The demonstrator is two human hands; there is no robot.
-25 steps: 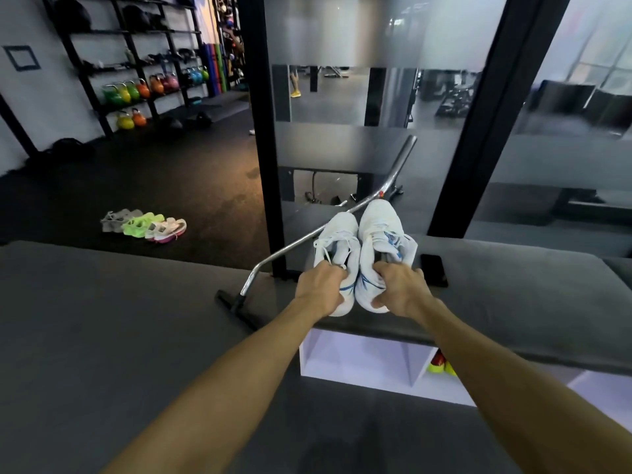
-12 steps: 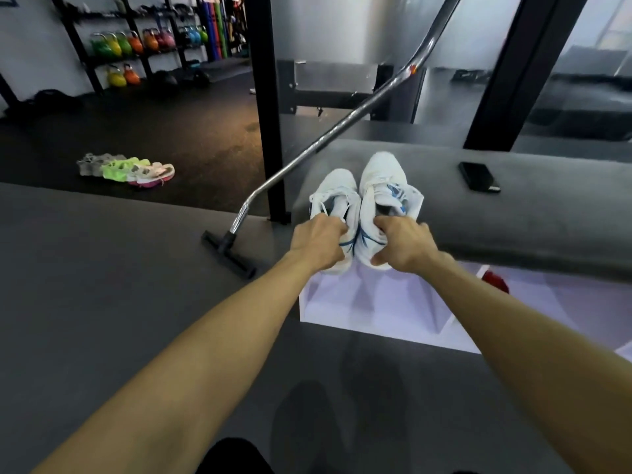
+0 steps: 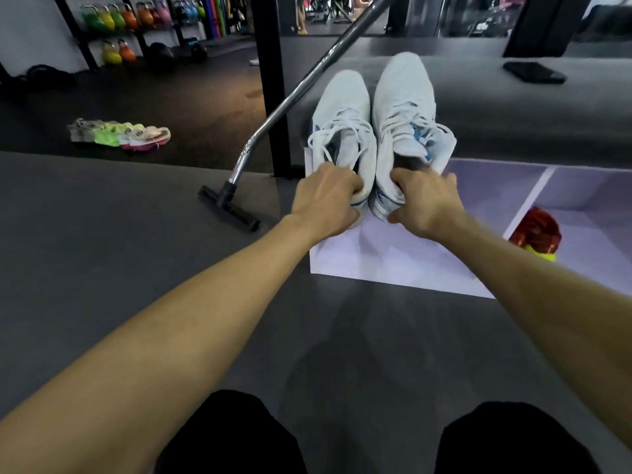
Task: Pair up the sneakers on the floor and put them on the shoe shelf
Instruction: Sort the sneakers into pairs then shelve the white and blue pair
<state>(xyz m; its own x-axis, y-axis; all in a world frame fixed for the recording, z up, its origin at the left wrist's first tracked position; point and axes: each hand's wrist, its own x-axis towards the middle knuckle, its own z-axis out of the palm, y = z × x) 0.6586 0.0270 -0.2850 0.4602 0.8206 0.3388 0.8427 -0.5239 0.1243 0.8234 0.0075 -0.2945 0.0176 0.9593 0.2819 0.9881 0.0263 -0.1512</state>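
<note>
While gripped by the heels, white sneakers (image 3: 379, 128) side by side, toes forward, left hand (image 3: 325, 200) and right hand (image 3: 424, 203) each curled round one, poised before the open shelf (image 3: 393, 258) cubby, ready to slide in together.

1. White sneakers (image 3: 376, 121): knit mesh cloth, matt, with woven fabric laces.
2. Slanted bar (image 3: 290, 97): shiny chrome-looking metal, on a matt black foot that looks like rubber.
3. Shoe shelf (image 3: 393, 261): smooth white panels with a slight sheen.
4. Bench top (image 3: 513, 107): matt grey, padded look.
5. Phone (image 3: 533, 72): glossy black.
6. Floor (image 3: 102, 217): dull grey matting.
</note>
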